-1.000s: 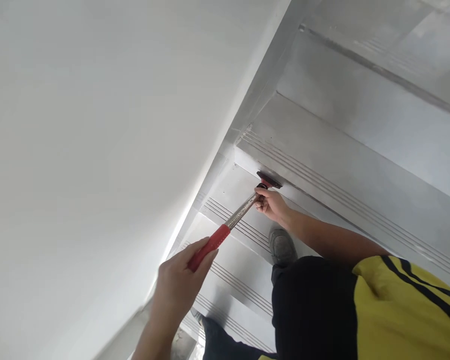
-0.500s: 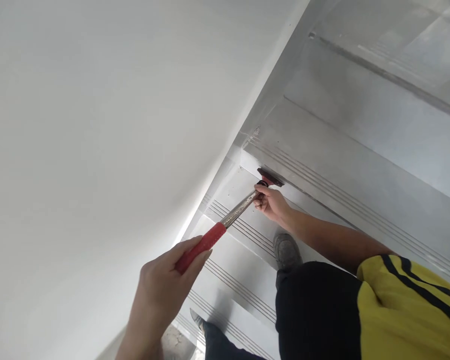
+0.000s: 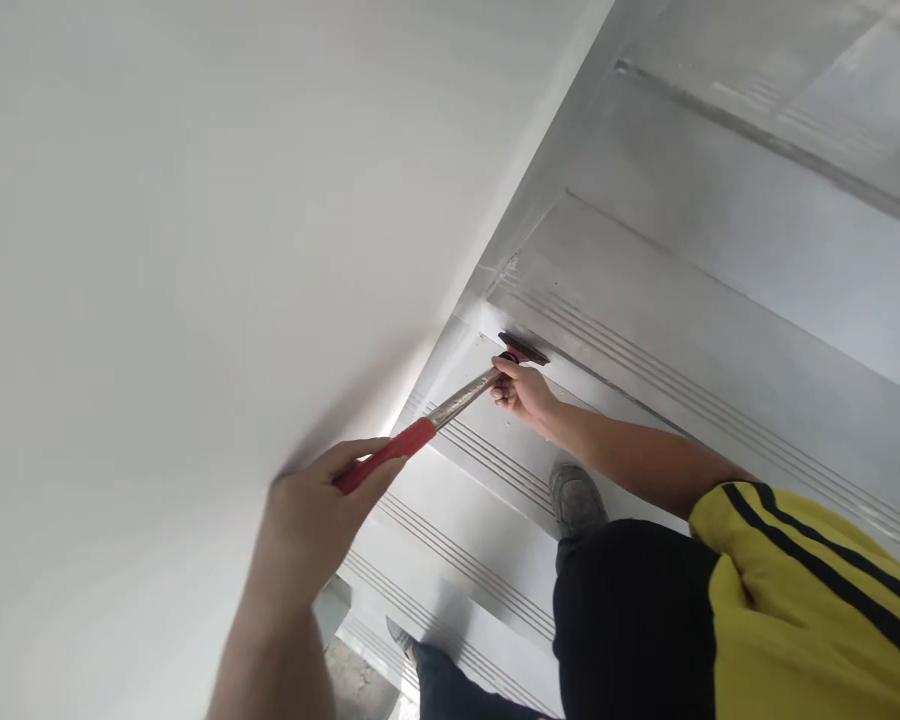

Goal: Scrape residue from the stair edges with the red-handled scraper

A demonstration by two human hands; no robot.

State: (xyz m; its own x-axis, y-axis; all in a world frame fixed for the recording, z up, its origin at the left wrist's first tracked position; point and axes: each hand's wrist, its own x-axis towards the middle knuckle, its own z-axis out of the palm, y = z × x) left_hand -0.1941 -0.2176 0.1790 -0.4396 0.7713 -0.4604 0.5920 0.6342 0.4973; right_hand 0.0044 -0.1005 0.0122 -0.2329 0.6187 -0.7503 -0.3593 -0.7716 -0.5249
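Beside the white wall (image 3: 157, 250), the left hand (image 3: 311, 520) grips the hammer (image 3: 420, 432) low on its red handle for swing (head meets tool); the right hand (image 3: 521, 390) clasps a dark scraper (image 3: 523, 347) steady against the stair nosing (image 3: 645, 370)

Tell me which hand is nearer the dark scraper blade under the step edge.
Right. The right hand sits just below the blade, touching the hammer head end; the left hand grips the red handle end, far back.
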